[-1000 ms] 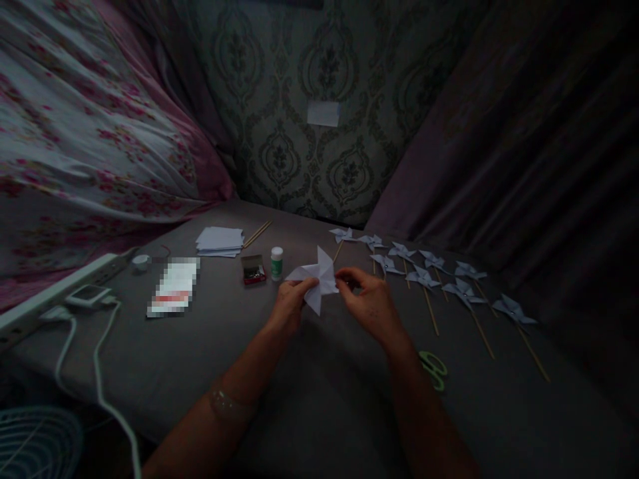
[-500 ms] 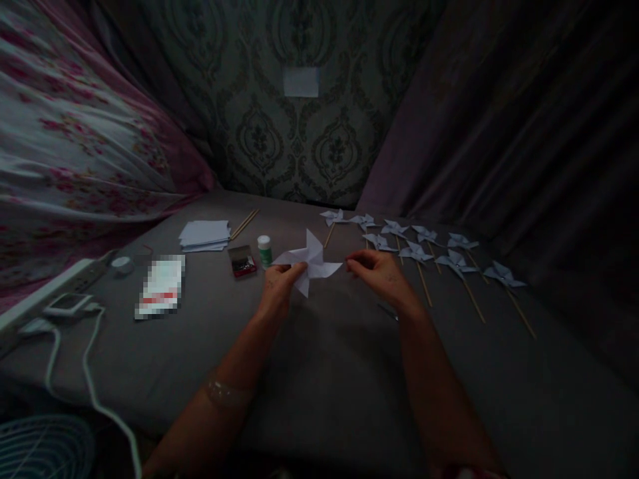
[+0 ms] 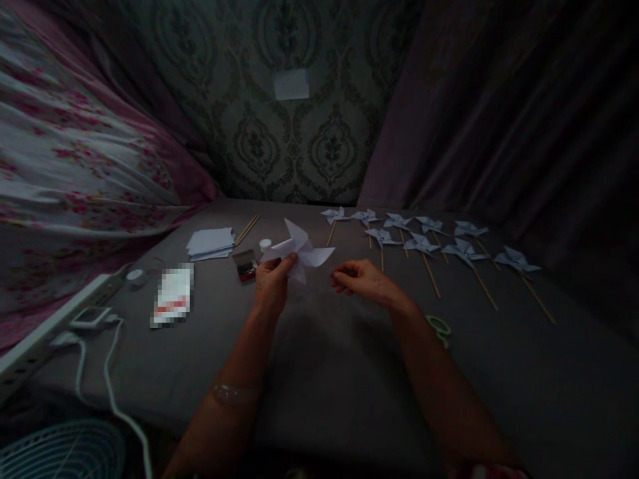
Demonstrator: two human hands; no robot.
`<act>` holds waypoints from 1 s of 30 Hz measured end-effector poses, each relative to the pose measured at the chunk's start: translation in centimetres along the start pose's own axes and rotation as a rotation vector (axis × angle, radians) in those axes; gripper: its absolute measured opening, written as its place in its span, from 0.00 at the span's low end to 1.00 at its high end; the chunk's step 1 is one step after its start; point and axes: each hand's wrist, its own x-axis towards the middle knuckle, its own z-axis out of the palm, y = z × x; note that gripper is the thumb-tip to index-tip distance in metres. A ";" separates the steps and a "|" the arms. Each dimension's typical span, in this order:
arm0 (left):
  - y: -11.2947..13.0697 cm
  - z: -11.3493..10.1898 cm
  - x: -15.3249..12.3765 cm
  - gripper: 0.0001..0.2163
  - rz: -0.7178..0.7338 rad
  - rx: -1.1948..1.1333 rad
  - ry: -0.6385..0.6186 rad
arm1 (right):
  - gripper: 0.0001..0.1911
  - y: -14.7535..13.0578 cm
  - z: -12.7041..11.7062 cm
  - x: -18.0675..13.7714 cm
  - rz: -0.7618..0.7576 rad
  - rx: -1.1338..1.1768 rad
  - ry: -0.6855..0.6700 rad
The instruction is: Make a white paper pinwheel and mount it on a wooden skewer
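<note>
My left hand (image 3: pixel 272 283) grips a white paper pinwheel (image 3: pixel 299 249), its thumb pressed at the middle of the folded blades. The pinwheel has no stick that I can see. To its right, and apart from it, my right hand (image 3: pixel 363 281) hovers over the table with thumb and fingers pinched together. Whatever may be between those fingertips is too small and dark to make out. Just beyond my left hand is an opened small box (image 3: pixel 246 268) of shiny pins or tacks. A white-capped bottle (image 3: pixel 265 245) is partly hidden by the pinwheel.
Several finished pinwheels on sticks (image 3: pixel 464 251) lie at the right. Green-handled scissors (image 3: pixel 439 326) are beside my right forearm. A paper stack (image 3: pixel 212 243) and wooden sticks (image 3: pixel 247 229) lie at the back left. A pixelated packet (image 3: pixel 173 295) and a power strip (image 3: pixel 64 316) occupy the left.
The pinwheel has tilted in my left hand and now covers most of the bottle. My right hand is lower, still pinched. The scissors' green handles have come out from behind my right arm.
</note>
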 end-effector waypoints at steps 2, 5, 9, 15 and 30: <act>0.2 -0.1 0.1 0.11 0.012 -0.024 0.002 | 0.06 0.1 0.7 0.1 0.041 0.056 0.014; 0.5 -0.1 0.2 0.10 0.016 -0.018 0.027 | 0.07 -0.2 2.1 -0.1 0.093 0.268 0.016; 0.4 -0.4 0.2 0.11 0.069 0.031 0.004 | 0.11 -1.0 4.3 -0.7 0.180 0.674 -0.089; -0.4 -1.8 0.9 0.10 0.333 0.360 -0.091 | 0.18 -0.3 5.3 0.3 0.369 1.054 -0.092; 4.0 4.4 2.2 0.06 0.735 1.521 -0.981 | 0.18 2.6 5.0 2.4 0.478 1.361 0.074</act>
